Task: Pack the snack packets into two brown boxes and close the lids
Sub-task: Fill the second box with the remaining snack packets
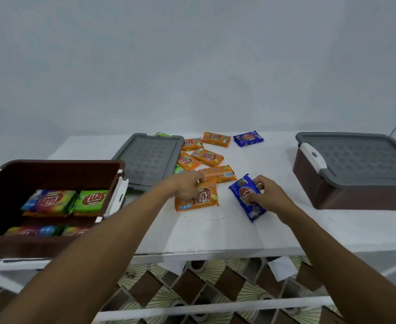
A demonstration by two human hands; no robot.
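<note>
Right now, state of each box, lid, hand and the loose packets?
left box: open, lid off, partly filled with packed packets.
loose grey lid: off, lying flat on the table beside the left box.
right box: closed, right lid on.
left hand: fingers curled on an orange packet.
right hand: grips a blue packet.
other packets: loose on the table, unpacked.

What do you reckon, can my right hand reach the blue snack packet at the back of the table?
Probably yes: only bare white table separates the right hand from the far blue snack packet, though its grip holds the nearer blue snack packet.
</note>
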